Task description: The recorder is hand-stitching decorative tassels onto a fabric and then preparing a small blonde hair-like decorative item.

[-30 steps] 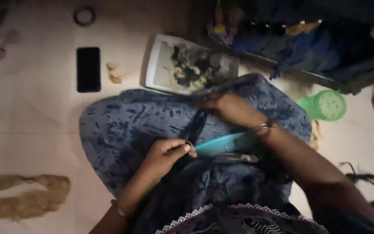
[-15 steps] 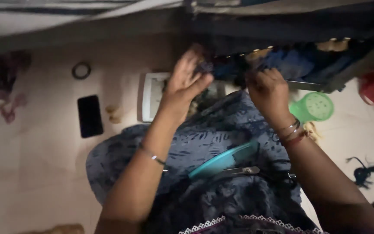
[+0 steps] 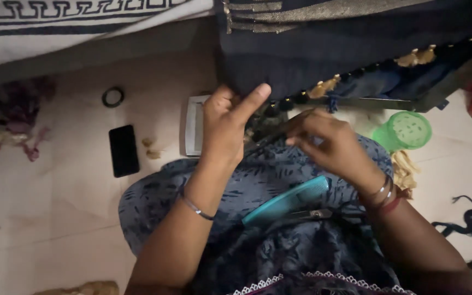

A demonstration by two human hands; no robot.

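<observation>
My left hand (image 3: pixel 226 130) is raised over my lap with its fingers curled and the index finger pointing up against the beaded edge of a dark navy cloth (image 3: pixel 323 52). A thin dark strand (image 3: pixel 274 136) runs taut from it to my right hand (image 3: pixel 329 145), which pinches the strand's other end just below the cloth's gold tassels (image 3: pixel 323 87). A teal comb (image 3: pixel 288 199) and small metal scissors (image 3: pixel 308 214) lie on my blue patterned lap (image 3: pixel 154 202), below both hands.
On the floor are a white tray (image 3: pixel 191 128) partly hidden by my left hand, a black phone (image 3: pixel 123 150), a dark ring (image 3: pixel 112 96), a green cup (image 3: pixel 403 131), black thread tufts (image 3: pixel 471 218), golden fibre (image 3: pixel 405 166) and a heap of cloth (image 3: pixel 6 117) at left.
Both hands rose from my lap to the hanging cloth's edge. My right hand then came down a little, and a dark strand now stretches between them. The view tilted upward.
</observation>
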